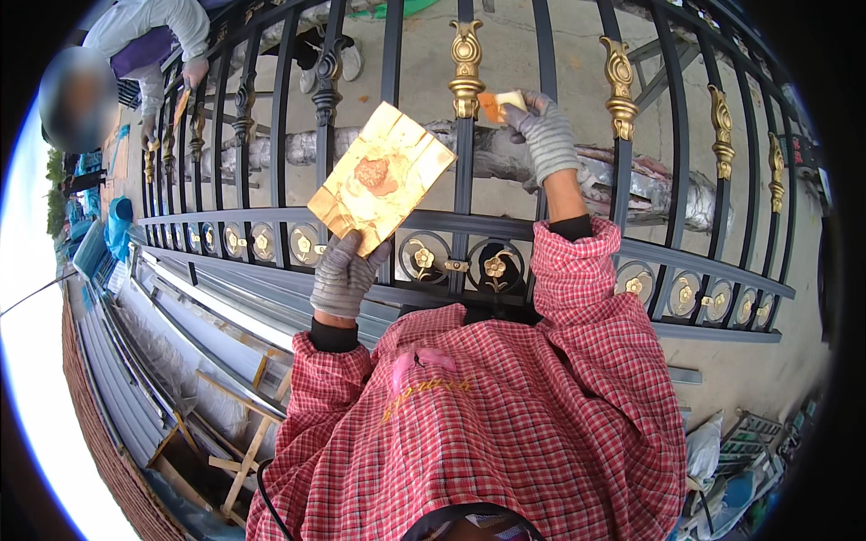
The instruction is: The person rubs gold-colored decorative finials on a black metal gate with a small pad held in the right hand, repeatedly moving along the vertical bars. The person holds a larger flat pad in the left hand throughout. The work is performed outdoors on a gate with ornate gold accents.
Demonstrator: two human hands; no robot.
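Observation:
My left hand, in a grey striped glove, grips the lower corner of a flat gold-smeared board. A blob of brownish-gold paint lies in the board's middle. My right hand, gloved alike, pinches a small pale sponge whose left end is orange-gold. That sponge is just right of a gold scrolled ornament on a dark bar of a metal fence panel; whether they touch I cannot tell. Further gold ornaments are on bars to the right, while a dark ornament is left of the board.
At the upper left another person in pale sleeves works at the same panel. Round supports wrapped in silvery sheeting lie beneath the bars. Metal profiles and a wooden frame are at lower left. Bagged goods sit at lower right.

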